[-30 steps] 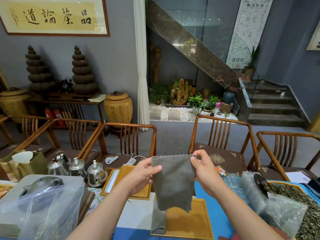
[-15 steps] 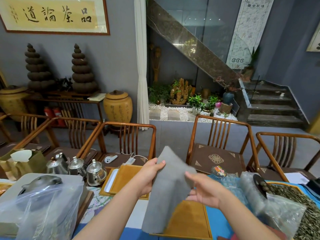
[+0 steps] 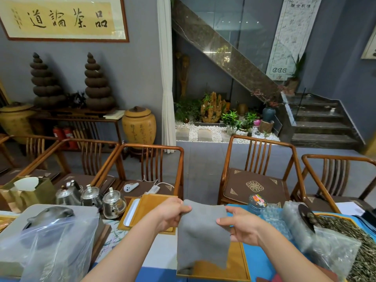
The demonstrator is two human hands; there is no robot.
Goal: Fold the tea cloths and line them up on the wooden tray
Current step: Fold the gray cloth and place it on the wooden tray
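While both hands held a grey tea cloth (image 3: 201,237) up above the surface (image 3: 160,253), the cloth hung down in front of the wooden tray (image 3: 236,263), its lower edge covering the tray's left part. The left hand (image 3: 173,215) pinched the cloth's upper left corner, thumb on the near side and fingers (image 3: 186,208) curled over the top edge. The right hand (image 3: 242,226) gripped the right edge a little lower, its fingers bent round the fabric. The top of the cloth looked doubled over between the two hands. A second wooden tray (image 3: 146,212) with a white dish in it lay just behind the left hand. Three metal teapots (image 3: 91,197) stood in a row to the left of it. Nearer the left edge lay a clear plastic bag (image 3: 50,247). To the right sat bubble wrap (image 3: 274,218) and a heap of sunflower seeds (image 3: 354,241). Wooden chairs (image 3: 258,174) stood beyond the surface.
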